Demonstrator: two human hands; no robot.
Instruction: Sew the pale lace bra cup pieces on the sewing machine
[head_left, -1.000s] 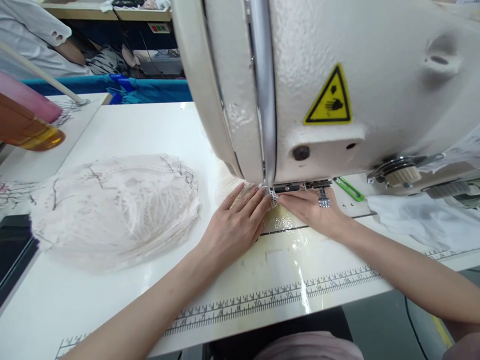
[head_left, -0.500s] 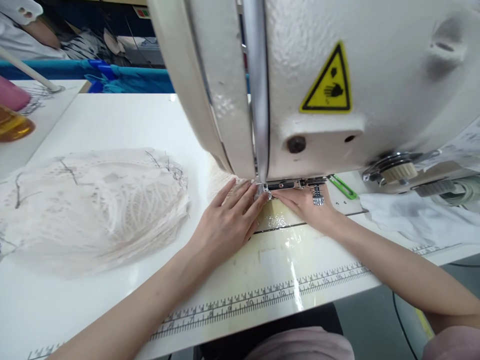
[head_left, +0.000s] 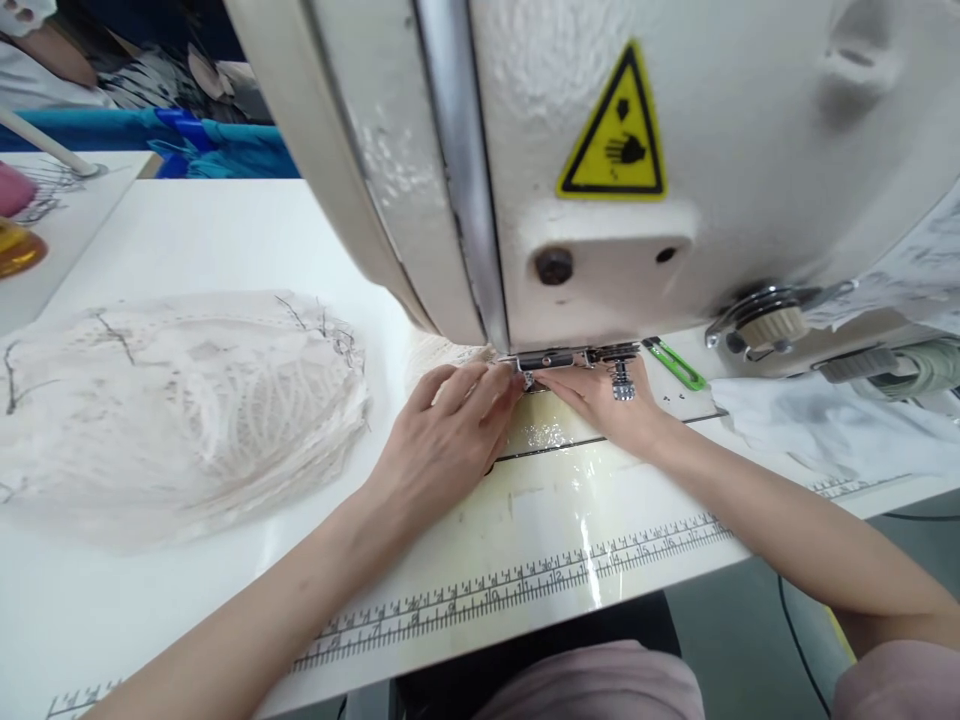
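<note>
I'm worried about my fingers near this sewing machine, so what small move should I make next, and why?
I'd probably ease the left hand slightly leftward along the pale fabric: that hand sits right beside the metal foot, and the right hand is close on the other side.

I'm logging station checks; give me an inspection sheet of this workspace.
Surface: white table, ruler scale printed along its near edge.
Job's things: pale fabric beneath the sewing machine, mostly hidden.
Clutter: lace pile with dark threads, left; green tool and white cloth, right.
Left hand: curled at the fabric.
Right hand: below the machine, partly hidden.
Cables: dark cable below the table, right.
Surroundings: blue cloth, another person's arm.
</note>
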